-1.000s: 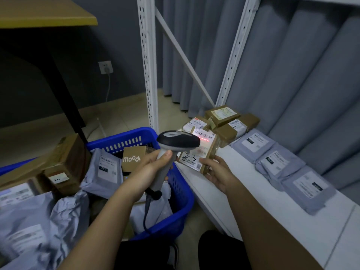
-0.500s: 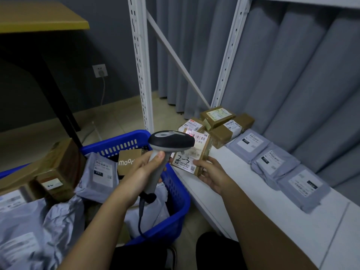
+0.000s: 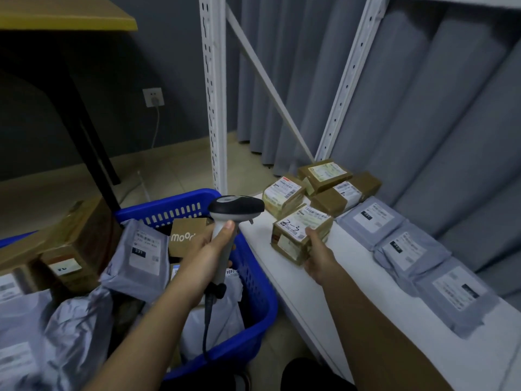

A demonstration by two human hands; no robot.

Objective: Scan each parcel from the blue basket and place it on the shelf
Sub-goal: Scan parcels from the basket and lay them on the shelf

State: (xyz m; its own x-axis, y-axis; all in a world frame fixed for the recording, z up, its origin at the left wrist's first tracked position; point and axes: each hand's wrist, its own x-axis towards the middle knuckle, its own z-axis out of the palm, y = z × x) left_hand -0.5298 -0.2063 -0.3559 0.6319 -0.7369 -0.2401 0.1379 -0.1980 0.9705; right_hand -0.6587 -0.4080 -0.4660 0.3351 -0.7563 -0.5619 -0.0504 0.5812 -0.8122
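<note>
Your right hand (image 3: 317, 256): fingers curled around the brown parcel (image 3: 300, 234) on the shelf (image 3: 324, 300)
Your left hand (image 3: 210, 248): grips the scanner (image 3: 235, 207) over the blue basket (image 3: 253, 314)

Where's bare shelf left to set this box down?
Bare shelf runs along the front edge, right of the held box and before the grey mailers. The far end is crowded with brown boxes; mailers fill the back.
</note>
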